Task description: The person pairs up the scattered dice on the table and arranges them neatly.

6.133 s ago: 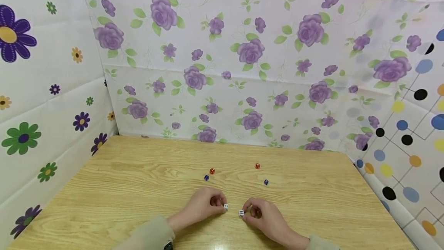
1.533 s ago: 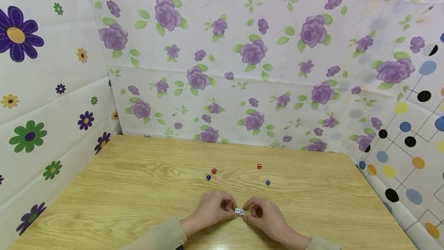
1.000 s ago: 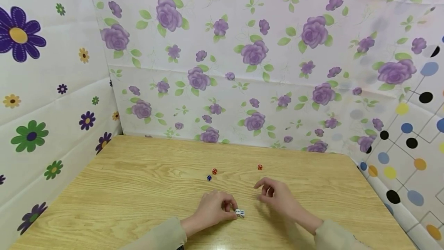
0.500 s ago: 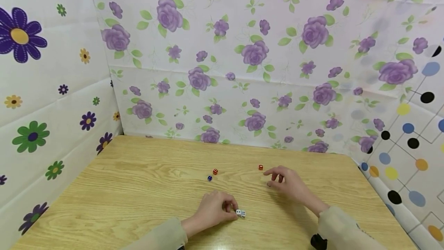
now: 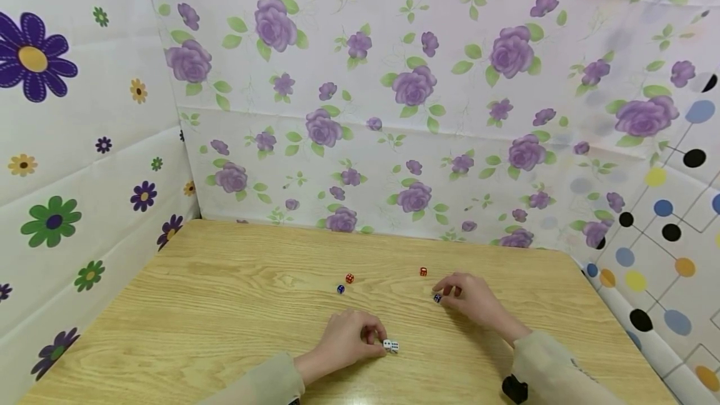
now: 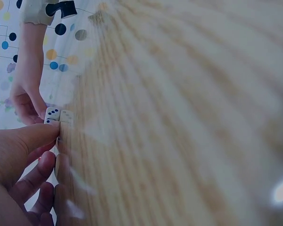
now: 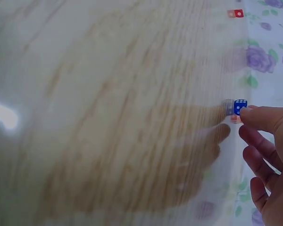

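Two white dice sit side by side on the wooden table [image 5: 253,305]. My left hand [image 5: 351,335] pinches the left white die [image 5: 387,344] between thumb and index finger; in the left wrist view the thumb lies against that white die [image 6: 53,113]. Right against it stands the other white die [image 5: 395,347], with no hand on it. Farther right, my right hand [image 5: 475,299] has thumb and index finger around a blue die [image 5: 437,298]. In the right wrist view the thumb tip covers a corner of this blue die [image 7: 240,106], which rests on the table.
A red die [image 5: 424,272] lies just beyond the right hand. Farther left, another red die [image 5: 350,278] and a second blue die [image 5: 340,289] lie close together. Patterned cloths [image 5: 365,161] enclose the table at the back and sides.
Earlier the left hand slid its white die right until it met the other one. The right hand let go of its white die and moved to the far right, to the blue die.
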A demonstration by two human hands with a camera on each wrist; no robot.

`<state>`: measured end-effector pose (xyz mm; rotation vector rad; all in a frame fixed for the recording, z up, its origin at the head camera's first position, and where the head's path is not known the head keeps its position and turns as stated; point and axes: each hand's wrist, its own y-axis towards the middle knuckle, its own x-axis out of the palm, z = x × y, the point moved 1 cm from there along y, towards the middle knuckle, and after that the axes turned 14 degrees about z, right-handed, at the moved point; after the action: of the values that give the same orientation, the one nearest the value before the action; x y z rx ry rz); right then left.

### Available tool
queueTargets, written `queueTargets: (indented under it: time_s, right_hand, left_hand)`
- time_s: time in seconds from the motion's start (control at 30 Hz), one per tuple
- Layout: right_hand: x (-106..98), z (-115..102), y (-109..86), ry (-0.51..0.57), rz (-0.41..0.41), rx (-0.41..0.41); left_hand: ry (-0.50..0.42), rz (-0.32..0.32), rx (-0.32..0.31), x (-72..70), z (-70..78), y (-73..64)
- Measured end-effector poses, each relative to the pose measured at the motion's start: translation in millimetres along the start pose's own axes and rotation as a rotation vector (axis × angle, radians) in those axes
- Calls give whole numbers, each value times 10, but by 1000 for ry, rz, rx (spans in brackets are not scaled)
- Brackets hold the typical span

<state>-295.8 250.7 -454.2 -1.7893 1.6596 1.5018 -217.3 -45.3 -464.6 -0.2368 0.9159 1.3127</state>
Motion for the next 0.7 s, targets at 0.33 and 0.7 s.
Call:
queueTargets:
  time_s: [0.33, 0.7]
  right_hand:
    - [34, 30, -27, -3, -1, 19]
    - [114, -57, -46, 83, -58, 61]
  left_hand:
    - [3, 7, -1, -4, 18, -6]
    - [-1, 11, -3, -7, 18, -10]
